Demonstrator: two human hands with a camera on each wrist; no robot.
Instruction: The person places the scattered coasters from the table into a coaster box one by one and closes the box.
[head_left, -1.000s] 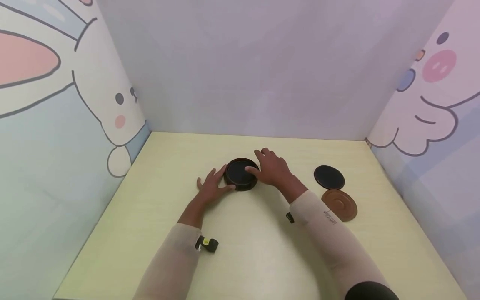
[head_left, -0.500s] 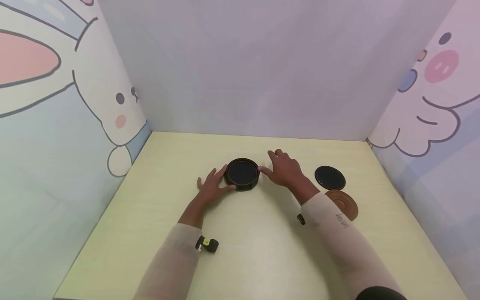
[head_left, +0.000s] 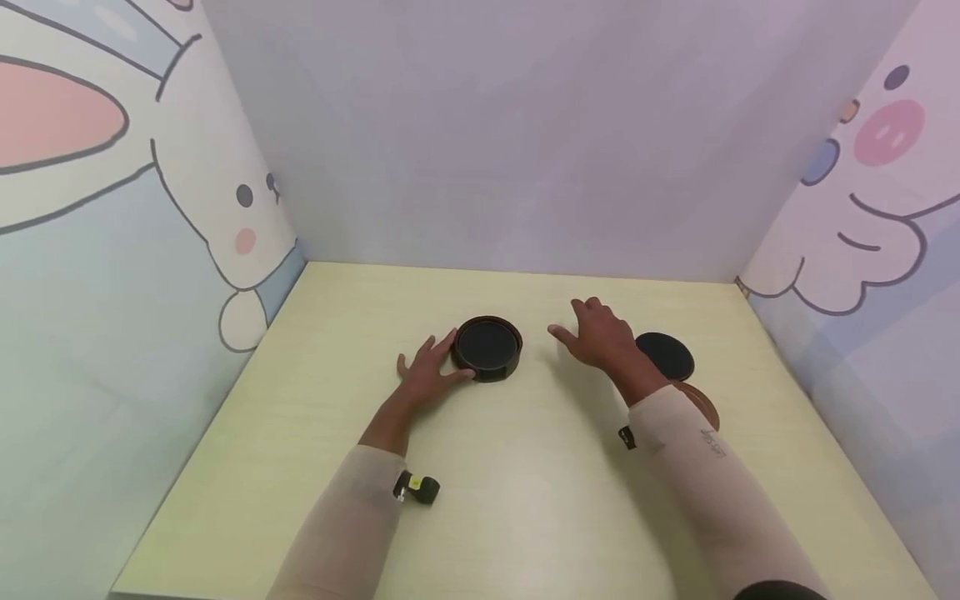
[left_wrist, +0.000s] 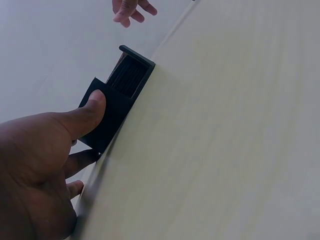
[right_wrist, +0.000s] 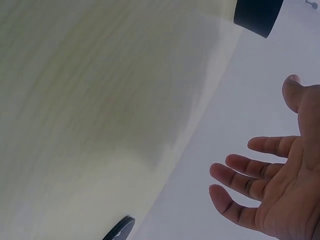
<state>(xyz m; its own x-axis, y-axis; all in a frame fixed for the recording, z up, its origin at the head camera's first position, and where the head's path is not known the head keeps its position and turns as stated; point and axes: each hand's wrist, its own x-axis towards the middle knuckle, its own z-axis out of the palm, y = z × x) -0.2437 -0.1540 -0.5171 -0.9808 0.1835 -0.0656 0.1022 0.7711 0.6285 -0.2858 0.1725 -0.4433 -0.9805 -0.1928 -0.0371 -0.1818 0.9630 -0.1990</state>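
A round black coaster holder stands on the table with a black coaster inside it. The left wrist view shows a stack of dark coasters through the holder's side opening. My left hand grips the holder from its left, thumb on the near side and fingers beyond. My right hand hovers to the right of the holder, fingers loosely spread, holding nothing. Right of that hand lies a black disc, probably a coaster. A brown round disc is partly hidden behind the right sleeve.
The pale yellow table meets a plain wall at the back. Cartoon-printed walls stand at the left and right. A small black camera sits on the left wrist.
My right hand has moved from over the holder to its right, its thumb coming off the coaster on top. My left hand has stayed on the holder.
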